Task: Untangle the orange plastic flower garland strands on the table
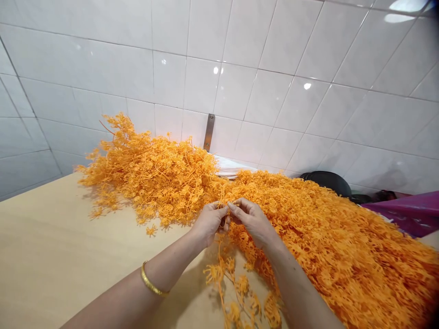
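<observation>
My left hand [213,222] and my right hand [252,220] meet at the middle of the table, fingertips pinched close together. Between them is an orange artificial flower sprig [222,201], gripped by both. A branching orange flower stem [236,292] hangs or lies below my hands, over the table's near part; whether it joins the piece in my fingers I cannot tell. Just beyond and left of my hands is a heap of orange flower sprigs [164,173]. To the right spreads a larger orange heap [336,237], partly behind my right forearm.
The wooden table [68,246] stands against a white tiled wall [206,68] with a metal bracket [209,132]. White material [229,167] shows behind the heaps. A black round object [327,183] and purple sheeting [408,212] are at the back right.
</observation>
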A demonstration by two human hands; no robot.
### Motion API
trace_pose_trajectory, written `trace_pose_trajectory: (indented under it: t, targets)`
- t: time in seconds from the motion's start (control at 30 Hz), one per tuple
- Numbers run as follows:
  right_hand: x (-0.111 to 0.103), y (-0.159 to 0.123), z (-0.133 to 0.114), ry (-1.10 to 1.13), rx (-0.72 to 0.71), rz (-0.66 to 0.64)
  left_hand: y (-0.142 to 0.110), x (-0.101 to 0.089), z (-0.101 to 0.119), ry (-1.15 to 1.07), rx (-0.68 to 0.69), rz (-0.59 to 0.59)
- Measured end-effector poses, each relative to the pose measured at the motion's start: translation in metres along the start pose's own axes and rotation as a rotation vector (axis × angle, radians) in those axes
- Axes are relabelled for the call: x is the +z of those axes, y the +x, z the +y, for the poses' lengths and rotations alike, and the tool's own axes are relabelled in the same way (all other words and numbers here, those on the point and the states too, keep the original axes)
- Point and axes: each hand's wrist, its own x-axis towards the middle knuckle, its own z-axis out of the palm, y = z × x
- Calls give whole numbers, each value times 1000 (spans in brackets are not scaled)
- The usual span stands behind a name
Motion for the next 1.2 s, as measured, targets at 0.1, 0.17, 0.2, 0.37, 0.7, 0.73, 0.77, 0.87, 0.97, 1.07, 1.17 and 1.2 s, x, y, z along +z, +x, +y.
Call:
trace_pose_trajectory:
  t: [0.1,0.17,0.2,0.37,0.7,0.73,0.77,0.87,0.97,1.07,1.17,1.2]
  targets:
    - [0,0,2,-56,-54,71,-1,1,-1,25,16,-22]
    - [-1,0,2,-63,-82,149,-3,2,-1,35,-10,-39]
    - [0,0,1,-47,-96,187,-4,3,0,36,-22,-50]
    - [4,0,-4,261,-75,318,-7,5,7,-1,-16,-167]
    - [0,0,-27,728,-35,269,-20,-3,30,-169,-70,-555]
    - [-9,0,-31,709,-62,297,-22,-3,32,-177,-95,-603]
    - [-19,-1,-34,676,-96,340,-23,-3,32,-180,-115,-635]
    - [-47,-5,-40,578,-154,449,-20,-4,29,-233,-133,-614]
    - [-59,-12,-38,253,-180,608,-12,-10,26,-303,-133,-567]
    - [-57,-18,-29,-264,-208,669,-7,-14,28,-278,-149,-555]
    - [-47,-28,-24,-612,-252,544,-8,-16,31,-265,-146,-538]
    - [-42,-33,-23,-649,-248,460,-9,-16,33,-271,-144,-539]
